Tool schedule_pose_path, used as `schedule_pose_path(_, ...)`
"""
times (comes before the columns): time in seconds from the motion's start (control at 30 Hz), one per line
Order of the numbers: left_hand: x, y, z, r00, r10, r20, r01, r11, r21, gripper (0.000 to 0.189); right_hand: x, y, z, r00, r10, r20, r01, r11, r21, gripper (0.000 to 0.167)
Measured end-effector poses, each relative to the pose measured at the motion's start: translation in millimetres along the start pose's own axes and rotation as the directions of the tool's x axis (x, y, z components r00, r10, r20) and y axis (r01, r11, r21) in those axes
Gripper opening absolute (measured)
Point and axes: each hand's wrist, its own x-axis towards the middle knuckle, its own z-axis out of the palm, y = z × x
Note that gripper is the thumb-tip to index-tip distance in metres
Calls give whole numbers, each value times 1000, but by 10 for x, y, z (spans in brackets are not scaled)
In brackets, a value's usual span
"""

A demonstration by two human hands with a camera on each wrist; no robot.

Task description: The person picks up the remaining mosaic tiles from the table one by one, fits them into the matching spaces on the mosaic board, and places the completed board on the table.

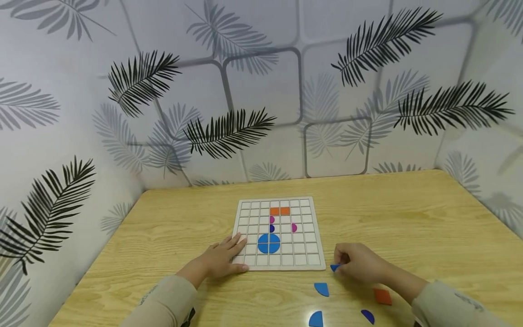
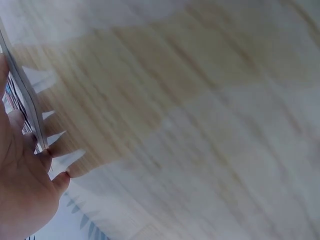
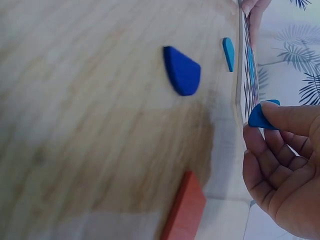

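Observation:
A white grid board (image 1: 298,260) lies on the wooden table with several coloured pieces in its cells. Four-part is the look of a light blue circle (image 1: 263,248) made of quarter pieces; above it are a dark blue half disc (image 1: 272,228), magenta half discs (image 1: 294,228) and orange squares (image 1: 279,211). My left hand (image 1: 224,258) rests on the board's left edge, fingers spread. Just off the board's lower right corner, my right hand (image 1: 361,263) pinches a blue piece (image 3: 261,117) between thumb and fingers; its full outline is partly hidden by the thumb.
Loose on the table near me lie light blue quarter pieces (image 1: 322,289), a dark blue half disc (image 1: 368,316) and a red-orange square (image 1: 382,296), the square beside my right wrist. A wall with a leaf pattern (image 1: 261,91) stands behind the table.

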Motion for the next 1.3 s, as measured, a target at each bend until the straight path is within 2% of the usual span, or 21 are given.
schedule_pose_path(0.13,11,-6,-8,1000,-3,-3,3,1000,2,80,77,-32,-3,1000,19,-18,-19,999,33,19)
schedule_pose_path(0.4,-32,46,-39,1000,-19,7,20,1000,-16,79,223,-118,31,996,71,-61,-69,997,32,19)
schedule_pose_path(0.53,-51,63,-35,1000,-18,5,18,1000,-22,78,275,-140,52,993,100,-66,-95,993,75,17)
schedule_pose_path(0.93,-37,54,-61,1000,-12,8,12,1000,-21,77,414,-143,99,990,83,-112,-61,980,188,17)
schedule_pose_path(1.13,-58,91,-80,1000,-16,13,17,1000,-21,76,502,-138,134,987,99,-130,-78,984,159,16)
schedule_pose_path(1.3,-74,106,-103,1000,-21,17,21,1000,-14,76,570,-141,153,989,102,-107,-89,989,115,12)
